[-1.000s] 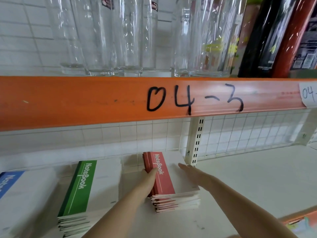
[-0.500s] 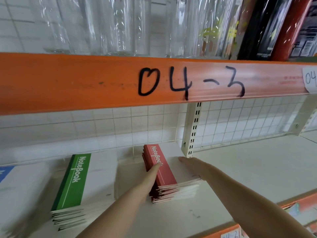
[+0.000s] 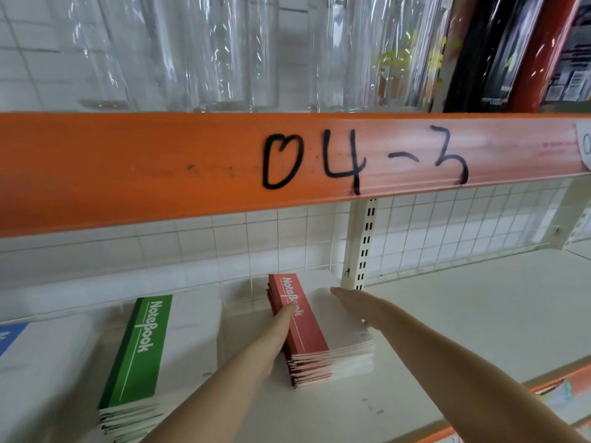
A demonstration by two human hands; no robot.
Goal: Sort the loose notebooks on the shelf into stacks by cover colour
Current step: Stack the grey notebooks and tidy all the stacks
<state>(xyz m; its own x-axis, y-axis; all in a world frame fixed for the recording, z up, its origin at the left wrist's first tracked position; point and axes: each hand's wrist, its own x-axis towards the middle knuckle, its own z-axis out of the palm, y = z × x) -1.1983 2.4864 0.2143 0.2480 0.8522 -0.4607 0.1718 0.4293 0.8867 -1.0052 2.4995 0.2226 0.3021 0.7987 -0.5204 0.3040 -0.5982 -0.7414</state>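
Squaring red stack (image 3: 315, 327) at lower centre: my left hand (image 3: 275, 330) pressing spine side, right hand (image 3: 358, 306) lying flat on cover, fingers straight, pinching nothing. Green stack (image 3: 140, 353) lying lower left.

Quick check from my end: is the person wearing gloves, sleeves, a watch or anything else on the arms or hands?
Nothing is worn that the head view shows. The left hand and right hand are bare, with no gloves, and no rings can be made out on the fingers. Both forearms are bare to the frame's bottom edge, with no sleeves, watch or bands showing. Above that cannot be seen.
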